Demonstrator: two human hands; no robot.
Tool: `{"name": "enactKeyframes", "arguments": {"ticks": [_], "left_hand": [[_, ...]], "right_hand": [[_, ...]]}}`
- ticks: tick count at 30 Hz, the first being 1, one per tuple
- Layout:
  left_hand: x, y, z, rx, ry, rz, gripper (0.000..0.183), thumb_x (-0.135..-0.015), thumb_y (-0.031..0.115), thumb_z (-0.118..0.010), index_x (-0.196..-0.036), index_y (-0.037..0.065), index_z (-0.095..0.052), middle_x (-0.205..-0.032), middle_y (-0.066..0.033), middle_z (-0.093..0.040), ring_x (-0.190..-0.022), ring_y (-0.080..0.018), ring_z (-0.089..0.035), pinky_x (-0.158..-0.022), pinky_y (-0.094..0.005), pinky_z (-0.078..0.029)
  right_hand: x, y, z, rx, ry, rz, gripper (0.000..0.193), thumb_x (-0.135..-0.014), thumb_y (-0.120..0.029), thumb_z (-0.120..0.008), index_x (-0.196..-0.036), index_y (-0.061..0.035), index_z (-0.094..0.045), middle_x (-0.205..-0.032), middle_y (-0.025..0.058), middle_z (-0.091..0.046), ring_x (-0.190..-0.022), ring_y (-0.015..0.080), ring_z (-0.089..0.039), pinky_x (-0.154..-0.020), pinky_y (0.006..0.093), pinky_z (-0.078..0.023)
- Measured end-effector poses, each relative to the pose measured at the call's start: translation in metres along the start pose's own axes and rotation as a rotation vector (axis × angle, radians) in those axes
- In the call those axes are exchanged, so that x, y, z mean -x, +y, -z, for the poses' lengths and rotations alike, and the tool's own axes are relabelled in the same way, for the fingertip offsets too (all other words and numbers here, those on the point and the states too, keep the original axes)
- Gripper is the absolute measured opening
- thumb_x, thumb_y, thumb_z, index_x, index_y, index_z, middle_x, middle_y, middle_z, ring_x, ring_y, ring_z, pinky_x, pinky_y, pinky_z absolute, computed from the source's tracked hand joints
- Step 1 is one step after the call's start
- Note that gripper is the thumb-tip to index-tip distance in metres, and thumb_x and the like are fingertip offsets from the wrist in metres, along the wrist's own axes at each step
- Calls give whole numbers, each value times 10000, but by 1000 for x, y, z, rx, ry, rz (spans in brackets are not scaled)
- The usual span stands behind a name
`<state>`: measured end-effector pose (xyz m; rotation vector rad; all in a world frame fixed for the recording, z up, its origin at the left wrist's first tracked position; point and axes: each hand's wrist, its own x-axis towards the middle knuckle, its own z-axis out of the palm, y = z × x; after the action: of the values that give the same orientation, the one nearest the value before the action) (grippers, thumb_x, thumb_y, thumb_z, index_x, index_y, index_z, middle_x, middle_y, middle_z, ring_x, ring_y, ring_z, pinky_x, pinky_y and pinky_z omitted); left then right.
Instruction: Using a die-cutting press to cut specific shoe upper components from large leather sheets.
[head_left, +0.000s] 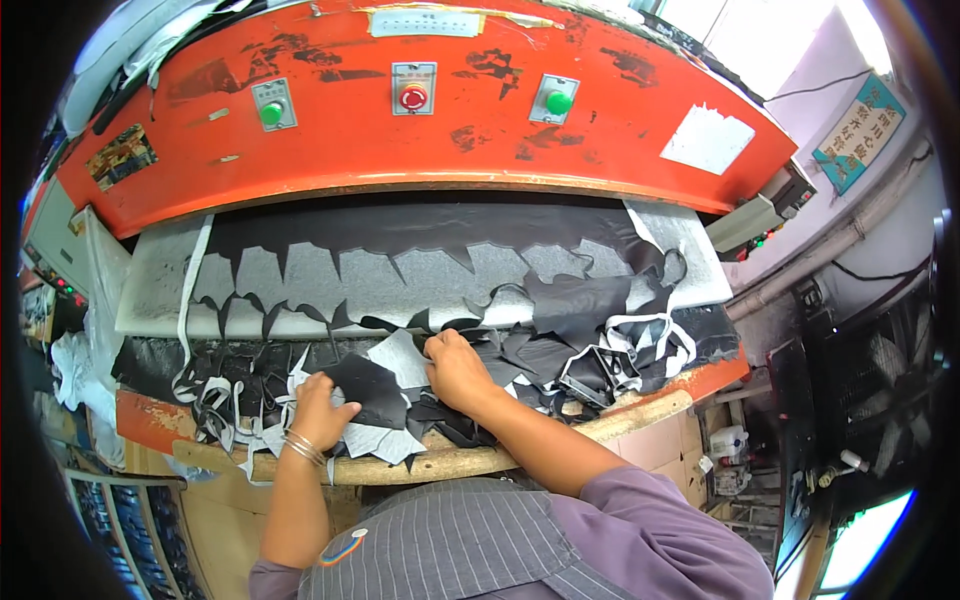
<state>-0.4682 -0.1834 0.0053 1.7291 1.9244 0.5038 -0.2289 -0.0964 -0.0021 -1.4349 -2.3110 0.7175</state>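
Note:
My left hand (322, 412), with bangles at the wrist, is closed at the left edge of a black cut piece (368, 392) of thin sheet material. Its thumb lies along that piece. Farther right, my right hand (460, 372) has its fingers curled down among the black scraps, beside a light grey piece (399, 358). What the right fingers grip is hidden beneath them. Behind both hands a black sheet (430, 225) with jagged cut-outs stretches over a pale grey-white board (285, 270). Pale-backed pieces (385, 442) lie below my left hand.
An orange machine front (340, 140) spans the far side, with green buttons (271, 114) and a red button (413, 97). Tangled white strips (680, 340) and black scraps lie at the right. A worn rail (440, 466) edges the near side. A rack (130, 530) stands lower left.

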Motion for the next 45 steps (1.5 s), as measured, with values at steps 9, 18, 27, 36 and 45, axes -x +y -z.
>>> {"name": "enactKeyframes", "arguments": {"ticks": [9, 18, 27, 36, 45], "left_hand": [[16, 37, -17, 48, 300, -26, 296, -686, 108, -746, -937, 24, -614, -969, -147, -607, -1027, -356, -531, -916, -399, -422], [108, 141, -24, -128, 499, -711, 221, -609, 17, -615, -781, 156, -603, -867, -25, -592, -1134, -267, -572, -1077, -565, -214], [259, 128, -104, 722, 1402, 410, 366, -796, 104, -720, -1107, 21, -547, -1025, -49, -594, -978, -165, -572, -895, -331, -465], [670, 124, -246, 496, 2558, 1339, 767, -738, 384, -783, -1280, -57, -467, -1165, -169, -572, -913, -265, -604, -857, -342, -470], [656, 6, -275, 1184, 2425, 977, 308, -941, 308, -480, -1202, 157, -545, -883, 7, -592, -677, -158, -563, -470, -327, -429]], "right_hand": [[14, 13, 23, -354, 107, -14, 478, -795, -65, -616, -1256, -1, -507, -1150, 212, -594, -1039, 339, -595, -903, 392, -465], [70, -12, 93, -415, -406, 769, 276, -780, -12, -617, -1052, -47, -649, -838, 124, -588, -778, 294, -591, -699, 360, -478], [40, 152, 280, 121, 65, 428, 449, -901, -279, -651, -1196, 53, -586, -1161, 205, -637, -1048, 318, -611, -896, 371, -479], [-176, 244, 224, 465, -50, 545, 463, -866, -325, -675, -1131, 49, -608, -1084, 220, -646, -986, 335, -621, -863, 394, -494], [-102, 379, 272, 251, 50, 56, 533, -843, -321, -675, -1183, 74, -559, -1119, 227, -628, -1030, 338, -608, -888, 391, -481]]}}
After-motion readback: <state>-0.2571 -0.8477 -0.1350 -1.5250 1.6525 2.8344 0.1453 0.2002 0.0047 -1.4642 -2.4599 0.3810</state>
